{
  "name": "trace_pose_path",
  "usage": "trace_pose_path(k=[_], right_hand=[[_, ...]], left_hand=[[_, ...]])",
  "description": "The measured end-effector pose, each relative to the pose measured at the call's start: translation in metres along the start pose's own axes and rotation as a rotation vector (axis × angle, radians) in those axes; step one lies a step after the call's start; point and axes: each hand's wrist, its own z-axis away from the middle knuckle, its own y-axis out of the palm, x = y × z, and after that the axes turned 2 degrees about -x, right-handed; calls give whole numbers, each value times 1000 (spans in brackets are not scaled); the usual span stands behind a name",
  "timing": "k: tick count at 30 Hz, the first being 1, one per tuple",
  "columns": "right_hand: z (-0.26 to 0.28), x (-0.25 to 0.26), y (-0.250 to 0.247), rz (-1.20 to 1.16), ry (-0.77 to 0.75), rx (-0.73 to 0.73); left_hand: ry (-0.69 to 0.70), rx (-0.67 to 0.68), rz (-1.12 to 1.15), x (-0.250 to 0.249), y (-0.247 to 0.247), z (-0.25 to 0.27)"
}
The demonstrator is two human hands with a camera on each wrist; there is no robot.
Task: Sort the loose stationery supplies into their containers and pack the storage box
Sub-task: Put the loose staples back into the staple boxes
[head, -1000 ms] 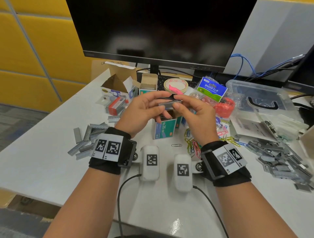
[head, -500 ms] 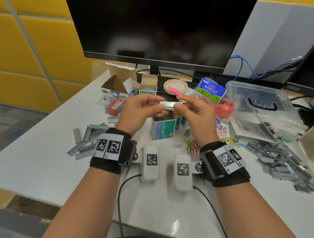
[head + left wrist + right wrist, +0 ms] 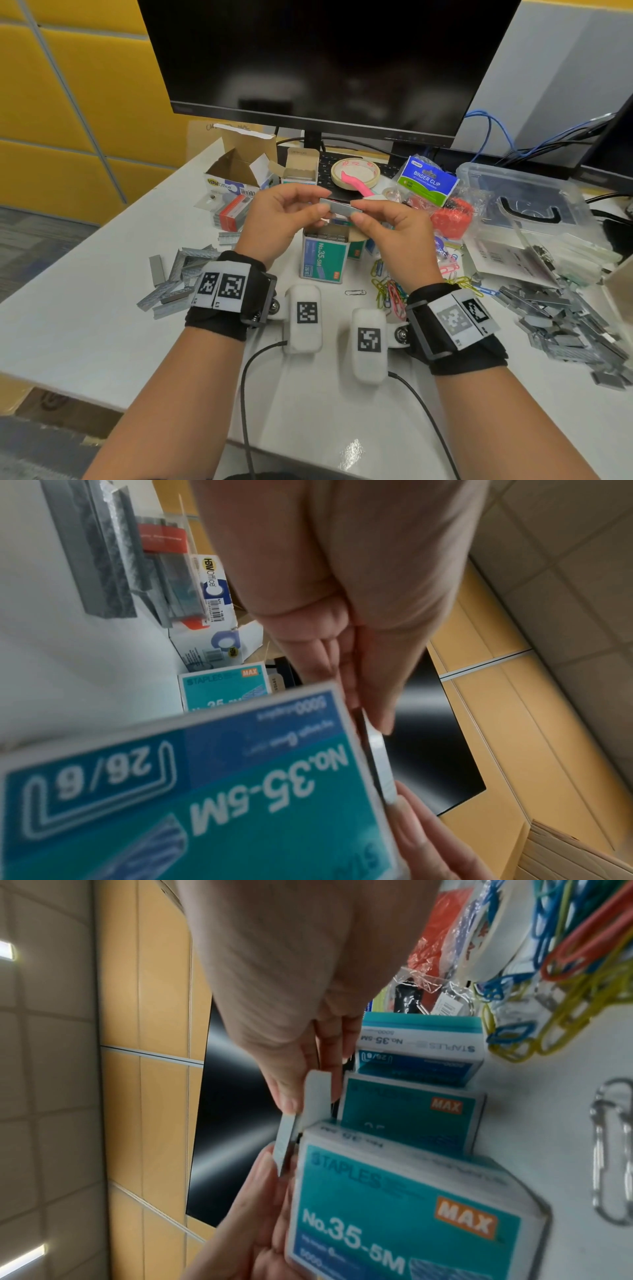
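Note:
A grey strip of staples (image 3: 337,208) is held level between both hands, above an open teal staple box (image 3: 323,255) marked No.35-5M. My left hand (image 3: 287,215) pinches the strip's left end and my right hand (image 3: 383,222) pinches its right end. In the left wrist view the staple strip (image 3: 378,761) shows edge-on beside the teal box (image 3: 192,799). The right wrist view shows the strip (image 3: 285,1141) just above the box (image 3: 404,1202), with two more teal staple boxes (image 3: 411,1112) behind it. Loose staple strips (image 3: 178,274) lie at the left and a bigger pile of staple strips (image 3: 568,318) at the right.
Coloured paper clips (image 3: 390,291) lie right of the box. A clear plastic storage box (image 3: 527,202), a binder clip packet (image 3: 428,181), a tape roll (image 3: 354,171) and an open cardboard box (image 3: 236,171) crowd the back, under a monitor (image 3: 325,61). Two white sensor pods (image 3: 305,318) lie near my wrists.
Both hands have risen slightly with the staple strip, which stays pinched at both ends above the open box. Nothing on the table has moved.

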Motion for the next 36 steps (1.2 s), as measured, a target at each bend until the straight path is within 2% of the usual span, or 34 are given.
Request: trace_pose_path(k=[3,7,11,15,28,36], right_hand=[[0,2,0,22,-12,-33],[1,6,1,141,-42,13],[1,8,5,343,-109,59],[0,9,8,406,-145,58],[-1,9,9,401,-191,32],[0,8,7,354,-140,31]], left_hand=[[17,-52,-2,1,-2,-1],[-20,-107,-99,2,-6,-2],[-97,-15,-155,3,-7,-1],[-134,75,-185,2,-7,2],[-183,48,-196,4,-8,1],[-190,52,-164,2,-9,2]])
